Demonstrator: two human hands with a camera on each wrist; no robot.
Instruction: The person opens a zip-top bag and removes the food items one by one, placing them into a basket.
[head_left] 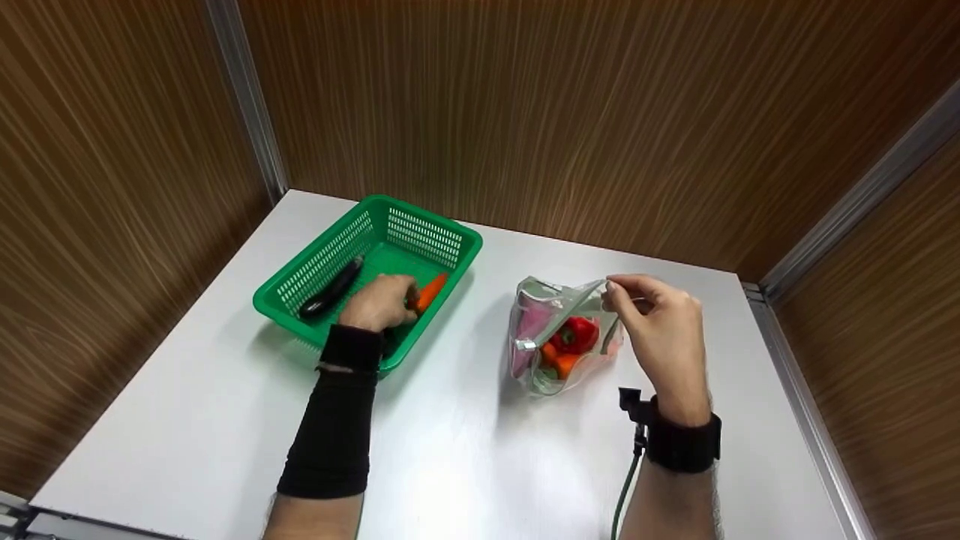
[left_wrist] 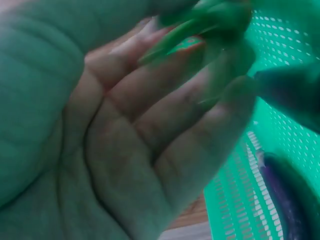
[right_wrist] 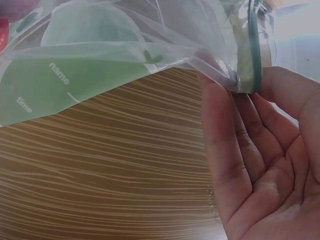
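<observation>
My left hand [head_left: 379,302] reaches into a green plastic basket [head_left: 367,200], its fingers gripping the green-topped end of an orange carrot [head_left: 433,291]. In the left wrist view the carrot's green stems [left_wrist: 187,37] show between thumb and fingers, blurred. Along the basket's left side lies a dark purple eggplant [head_left: 331,287]. My right hand [head_left: 664,322] pinches the zip edge of a clear zip bag [head_left: 530,309] at its upper right corner. Through the bag's mouth show a red bell pepper [head_left: 576,335] and an orange vegetable [head_left: 559,363] under it.
The basket and bag stand apart on a white table [head_left: 457,450], basket at left. Wood-grain panels [head_left: 525,112] rise behind and at both sides. Beside the eggplant, another dark vegetable [left_wrist: 292,92] shows in the left wrist view. A cable [head_left: 627,484] runs from the right wrist strap.
</observation>
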